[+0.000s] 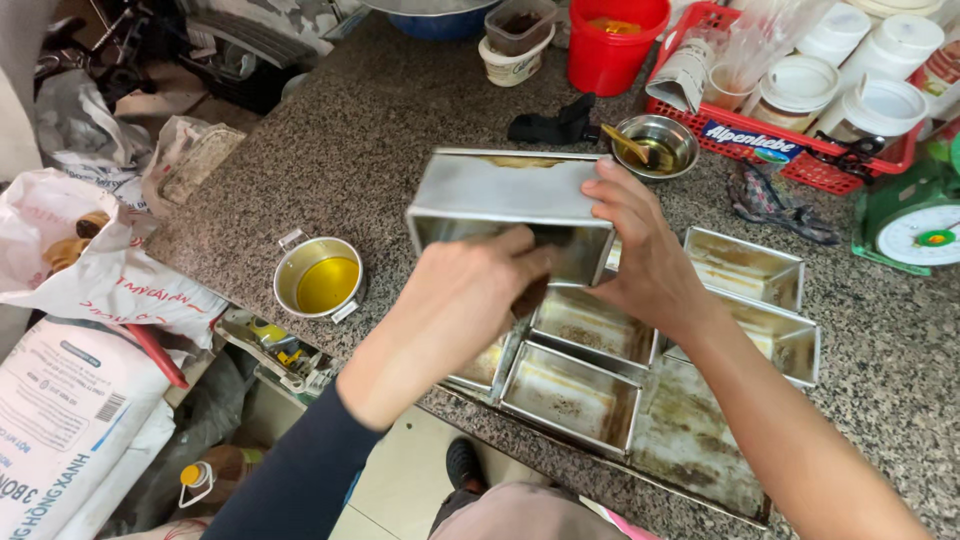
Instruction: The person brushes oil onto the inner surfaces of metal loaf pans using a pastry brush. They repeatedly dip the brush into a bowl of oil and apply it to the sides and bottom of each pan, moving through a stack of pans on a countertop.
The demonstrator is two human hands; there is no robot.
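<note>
A rectangular metal loaf tin (500,190) is held tilted above the granite counter (350,150), its open side turned toward me. My right hand (645,250) grips the tin's right end. My left hand (470,290), in a dark sleeve, reaches into the tin with closed fingers around a small dark brush-like thing (530,296). Several more empty loaf tins (575,395) stand on a worn metal tray (700,450) just below my hands. A small metal pot of yellow oil (320,280) sits to the left.
A steel bowl with a spoon (660,142), a red basket of white jars (800,100), a red bucket (610,40) and a green scale (915,220) line the back and right. Sacks (70,400) lie on the floor left of the counter's edge.
</note>
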